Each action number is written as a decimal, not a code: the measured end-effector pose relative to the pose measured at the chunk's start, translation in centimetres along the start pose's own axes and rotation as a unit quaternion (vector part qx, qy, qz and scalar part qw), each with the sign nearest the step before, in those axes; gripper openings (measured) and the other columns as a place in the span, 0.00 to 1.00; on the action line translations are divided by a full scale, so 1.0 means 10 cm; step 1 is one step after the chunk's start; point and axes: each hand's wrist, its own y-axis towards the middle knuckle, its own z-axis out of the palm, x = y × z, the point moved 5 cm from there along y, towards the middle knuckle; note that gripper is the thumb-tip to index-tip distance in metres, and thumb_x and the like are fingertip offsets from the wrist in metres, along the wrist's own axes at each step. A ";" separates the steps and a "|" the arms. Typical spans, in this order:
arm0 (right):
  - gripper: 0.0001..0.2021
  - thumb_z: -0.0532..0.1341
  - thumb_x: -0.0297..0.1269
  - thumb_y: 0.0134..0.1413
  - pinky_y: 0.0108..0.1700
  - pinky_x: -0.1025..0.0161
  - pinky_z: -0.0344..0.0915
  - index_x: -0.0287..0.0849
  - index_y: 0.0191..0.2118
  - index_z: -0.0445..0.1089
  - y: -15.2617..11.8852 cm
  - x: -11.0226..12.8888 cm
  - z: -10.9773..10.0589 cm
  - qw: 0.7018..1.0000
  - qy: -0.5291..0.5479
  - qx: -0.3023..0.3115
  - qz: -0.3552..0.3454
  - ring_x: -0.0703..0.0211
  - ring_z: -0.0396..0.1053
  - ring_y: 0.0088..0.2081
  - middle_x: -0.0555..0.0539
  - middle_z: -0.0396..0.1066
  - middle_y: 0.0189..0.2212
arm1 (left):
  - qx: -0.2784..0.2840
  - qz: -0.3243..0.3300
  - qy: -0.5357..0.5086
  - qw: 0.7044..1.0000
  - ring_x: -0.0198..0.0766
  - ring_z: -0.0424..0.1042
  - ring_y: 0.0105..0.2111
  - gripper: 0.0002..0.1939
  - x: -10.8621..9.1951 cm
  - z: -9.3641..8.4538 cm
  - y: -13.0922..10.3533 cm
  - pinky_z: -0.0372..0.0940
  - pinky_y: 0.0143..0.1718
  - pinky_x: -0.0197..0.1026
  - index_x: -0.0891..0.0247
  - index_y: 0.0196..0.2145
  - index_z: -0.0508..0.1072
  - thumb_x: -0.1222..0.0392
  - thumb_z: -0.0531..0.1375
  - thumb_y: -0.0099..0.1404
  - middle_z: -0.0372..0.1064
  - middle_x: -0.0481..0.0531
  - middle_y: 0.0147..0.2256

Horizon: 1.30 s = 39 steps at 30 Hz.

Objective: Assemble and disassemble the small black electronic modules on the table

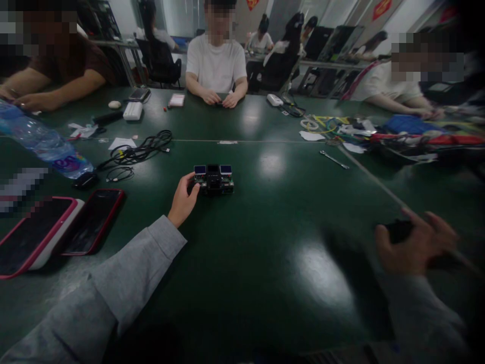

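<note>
Near the middle of the green table (257, 227), a small black device (214, 179) with two little screens and green circuit boards stands upright. My left hand (184, 199) pinches its left end between thumb and fingers. Far to the right, my right hand (415, 242) is blurred by motion above a dark object (396, 230), with its thumb and fingers apart. Whether the hand touches that object cannot be made out.
To the left lie two red-edged phones (94, 220) (36, 230), a plastic bottle (45, 141) and black cables (140, 149). A wrench (334, 160) and a cable pile (409, 131) are at the right. People sit across the table.
</note>
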 end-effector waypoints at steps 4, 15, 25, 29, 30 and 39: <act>0.24 0.56 0.47 0.63 0.59 0.29 0.56 0.50 0.63 0.63 0.00 1.08 0.70 0.991 0.083 0.077 -0.076 0.33 0.59 0.61 0.35 0.61 0.59 | 0.002 0.001 -0.003 1.000 0.47 0.68 0.58 0.22 0.00 0.00 0.00 0.60 0.63 0.58 0.60 0.60 0.65 0.57 0.58 0.69 0.66 0.60 0.59; 0.21 0.58 0.40 0.64 0.58 0.39 0.63 0.48 0.61 0.58 -0.16 2.77 1.73 0.898 0.205 0.330 -0.205 0.40 0.57 0.63 0.39 0.58 0.62 | 0.008 -0.001 0.004 1.000 0.47 0.69 0.57 0.21 -0.07 0.00 -0.01 0.62 0.61 0.58 0.59 0.59 0.65 0.56 0.58 0.69 0.66 0.60 0.58; 0.15 0.57 0.40 0.62 0.50 0.48 0.69 0.42 0.52 0.61 -0.10 2.50 1.80 0.914 0.313 0.256 -0.026 0.48 0.70 0.47 0.40 0.68 0.47 | 0.011 -0.002 0.000 1.000 0.47 0.69 0.57 0.22 -0.04 0.01 -0.01 0.62 0.62 0.58 0.59 0.59 0.65 0.56 0.58 0.69 0.66 0.60 0.58; 0.14 0.53 0.44 0.64 0.50 0.46 0.68 0.42 0.50 0.64 -0.10 2.34 1.92 0.907 0.326 0.258 0.067 0.48 0.70 0.44 0.40 0.71 0.43 | 0.003 0.010 -0.001 1.000 0.46 0.69 0.56 0.21 -0.02 0.01 0.01 0.62 0.61 0.56 0.59 0.59 0.65 0.57 0.58 0.69 0.67 0.60 0.57; 0.14 0.53 0.44 0.64 0.51 0.45 0.67 0.42 0.49 0.64 -0.10 2.31 1.95 0.908 0.322 0.256 0.081 0.48 0.70 0.45 0.40 0.71 0.43 | 0.003 0.010 -0.001 1.000 0.46 0.70 0.56 0.21 -0.02 0.01 0.01 0.62 0.61 0.56 0.60 0.59 0.65 0.57 0.58 0.69 0.67 0.60 0.57; 0.21 0.63 0.46 0.54 0.54 0.44 0.66 0.40 0.50 0.66 -0.07 2.28 1.94 0.914 0.331 0.224 0.071 0.46 0.68 0.49 0.38 0.70 0.47 | 0.011 -0.004 -0.005 1.000 0.46 0.69 0.57 0.22 0.00 0.01 0.00 0.62 0.62 0.57 0.59 0.59 0.64 0.56 0.58 0.69 0.66 0.60 0.58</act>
